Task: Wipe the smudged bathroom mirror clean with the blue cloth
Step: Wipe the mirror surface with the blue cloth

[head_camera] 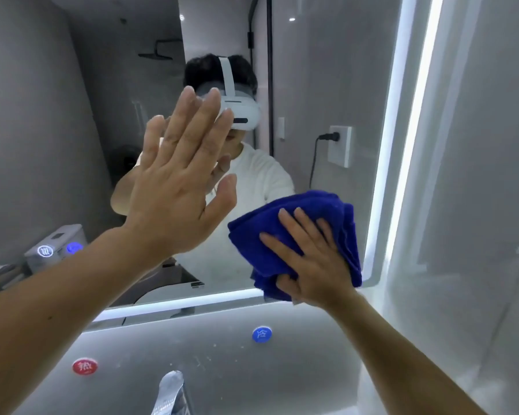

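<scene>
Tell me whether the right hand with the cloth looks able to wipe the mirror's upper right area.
Probably yes. The right hand presses the bunched blue cloth low on the lit-edged mirror; the glass above looks unobstructed. The flat left hand sits further left, out of that path.

Fluffy blue cloth, glossy glass mirror, shiny metal faucet.

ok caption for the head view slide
Right hand presses blue cloth on mirror's lower right corner; left hand spread flat.
</scene>
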Demonstrator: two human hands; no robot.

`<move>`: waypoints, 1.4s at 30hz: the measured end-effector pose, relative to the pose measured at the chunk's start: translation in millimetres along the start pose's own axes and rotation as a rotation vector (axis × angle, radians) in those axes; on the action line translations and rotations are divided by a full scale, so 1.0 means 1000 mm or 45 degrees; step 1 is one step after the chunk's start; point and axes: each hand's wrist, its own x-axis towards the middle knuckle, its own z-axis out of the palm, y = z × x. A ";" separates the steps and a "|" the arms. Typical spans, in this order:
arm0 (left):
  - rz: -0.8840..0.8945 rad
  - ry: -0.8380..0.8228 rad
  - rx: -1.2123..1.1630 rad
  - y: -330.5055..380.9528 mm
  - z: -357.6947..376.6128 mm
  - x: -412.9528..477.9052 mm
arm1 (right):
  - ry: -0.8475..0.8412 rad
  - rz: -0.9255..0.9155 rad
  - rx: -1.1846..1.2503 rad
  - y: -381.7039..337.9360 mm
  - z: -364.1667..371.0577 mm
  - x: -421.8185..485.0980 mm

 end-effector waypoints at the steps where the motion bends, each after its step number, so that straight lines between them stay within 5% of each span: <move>1: -0.006 -0.010 -0.011 0.001 -0.001 0.002 | 0.042 0.085 -0.008 0.018 -0.009 0.010; 5: -0.011 0.006 -0.028 0.003 -0.010 0.014 | 0.237 0.581 -0.090 0.086 -0.045 0.077; 10: 0.004 0.060 -0.030 0.000 -0.021 0.030 | 0.275 0.859 -0.120 0.112 -0.074 0.182; 15: 0.033 0.061 -0.031 -0.009 -0.031 0.043 | 0.314 0.873 -0.108 0.113 -0.082 0.211; 24: 0.052 0.033 0.048 -0.021 -0.044 0.073 | 0.114 0.794 -0.097 0.062 -0.027 0.056; 31: -0.004 0.041 0.077 -0.031 -0.064 0.119 | 0.208 1.055 -0.050 0.100 -0.081 0.210; 37: 0.054 0.171 0.198 -0.049 -0.085 0.142 | 0.222 0.856 -0.153 0.102 -0.106 0.327; 42: 0.005 0.166 0.070 -0.050 -0.095 0.150 | 0.125 0.362 -0.157 0.033 -0.069 0.279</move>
